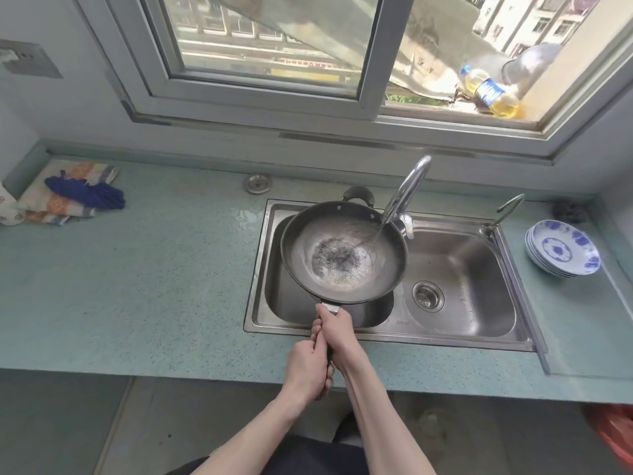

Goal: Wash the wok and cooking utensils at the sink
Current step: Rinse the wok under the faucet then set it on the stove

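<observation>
A black wok point(344, 250) hangs over the left basin of the steel double sink point(455, 332), with burnt residue and water in its bottom. Both hands grip its long handle, which points toward me. My right hand point(334, 329) holds the handle close to the wok. My left hand point(308, 368) holds the handle's end, just behind the right one. The chrome faucet point(407, 188) runs a thin stream of water onto the wok's right inner side. The wok's small loop handle point(359, 194) sits at the far rim.
A stack of blue-and-white plates point(561, 248) stands on the counter right of the sink, with a dark scourer point(569, 211) behind it. Folded cloths point(73, 195) lie at the counter's far left. An oil bottle point(489, 92) lies on the window sill. The right basin has a drain strainer point(427, 296).
</observation>
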Available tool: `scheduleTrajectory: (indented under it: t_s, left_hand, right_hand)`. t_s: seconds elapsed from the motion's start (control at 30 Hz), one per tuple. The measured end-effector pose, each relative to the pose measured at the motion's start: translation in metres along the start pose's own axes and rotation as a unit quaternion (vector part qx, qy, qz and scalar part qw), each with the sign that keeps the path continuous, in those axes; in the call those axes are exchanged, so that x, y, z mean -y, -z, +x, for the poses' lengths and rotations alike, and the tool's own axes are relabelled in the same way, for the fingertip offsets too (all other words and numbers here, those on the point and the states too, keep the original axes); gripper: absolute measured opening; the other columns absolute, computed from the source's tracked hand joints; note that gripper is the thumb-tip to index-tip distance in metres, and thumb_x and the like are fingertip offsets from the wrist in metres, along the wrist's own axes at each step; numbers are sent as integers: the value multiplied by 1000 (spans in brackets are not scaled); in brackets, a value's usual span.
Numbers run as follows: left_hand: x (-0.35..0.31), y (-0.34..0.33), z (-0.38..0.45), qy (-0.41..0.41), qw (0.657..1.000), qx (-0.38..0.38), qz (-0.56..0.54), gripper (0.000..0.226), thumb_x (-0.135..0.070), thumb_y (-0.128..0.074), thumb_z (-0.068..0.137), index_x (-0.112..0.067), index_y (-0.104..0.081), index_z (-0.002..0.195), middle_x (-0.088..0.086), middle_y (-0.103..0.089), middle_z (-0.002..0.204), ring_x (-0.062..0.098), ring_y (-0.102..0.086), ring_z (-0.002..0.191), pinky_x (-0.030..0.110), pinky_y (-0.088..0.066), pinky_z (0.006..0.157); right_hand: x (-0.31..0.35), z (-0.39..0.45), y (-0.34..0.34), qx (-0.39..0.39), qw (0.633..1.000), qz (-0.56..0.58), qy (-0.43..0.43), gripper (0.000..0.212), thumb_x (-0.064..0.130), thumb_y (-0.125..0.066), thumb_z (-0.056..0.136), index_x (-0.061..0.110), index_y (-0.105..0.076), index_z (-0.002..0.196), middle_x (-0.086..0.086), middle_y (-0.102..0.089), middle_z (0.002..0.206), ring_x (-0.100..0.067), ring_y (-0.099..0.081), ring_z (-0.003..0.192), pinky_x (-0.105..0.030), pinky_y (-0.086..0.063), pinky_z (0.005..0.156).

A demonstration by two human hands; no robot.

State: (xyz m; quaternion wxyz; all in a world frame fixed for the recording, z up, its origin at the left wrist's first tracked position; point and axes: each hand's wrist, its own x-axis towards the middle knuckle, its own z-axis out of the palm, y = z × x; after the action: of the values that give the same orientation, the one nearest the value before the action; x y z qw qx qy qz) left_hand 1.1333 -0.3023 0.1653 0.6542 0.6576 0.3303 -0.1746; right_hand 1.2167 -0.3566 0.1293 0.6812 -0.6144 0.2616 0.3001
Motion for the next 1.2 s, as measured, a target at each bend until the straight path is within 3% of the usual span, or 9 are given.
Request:
scheduleTrajectory:
  t_s: [0.33, 0.67, 0.97, 1.2]
  left_hand:
    - [7, 11, 0, 12, 998, -49, -22, 58, -42, -32, 110, -10, -48, 64, 10, -49, 52, 20, -44, 36, 22, -32, 37]
    - [-18, 11, 12, -20, 999, -38, -14, 58, -41, -36, 110, -12, -49, 61, 10, -50, 52, 21, -47, 40, 22, -35, 37]
    - [-9, 12, 6, 4, 1000, -18, -22, 57, -41, -37, 110, -12, -49, 62, 12, -47, 54, 19, -43, 38, 20, -31, 36]
    - [-9, 21, 0, -4, 999, -42, -9, 55, -41, -41, 108, -11, -51, 64, 10, -50, 51, 21, -45, 38, 22, -32, 37]
  right_hand:
    - [-10, 6, -22, 38, 999, -33, -19, 17, 16, -57, 101, 10, -42, 99, 1, -43, 57, -11, -39, 45, -23, -38, 43]
    - [20, 7, -22, 44, 999, 18, -9, 29, 18, -54, 104, 15, -45, 76, 1, -43, 57, -11, -40, 44, -24, -37, 44]
    - [5, 4, -16, 31, 999, 29, -21, 26, 16, -53, 104, 14, -46, 79, 0, -44, 57, -12, -40, 46, -24, -37, 44]
    - [0, 5, -26, 69, 996, 45, -16, 24, 18, -54, 105, 12, -48, 82, 1, -44, 59, -10, -41, 46, -24, -39, 45]
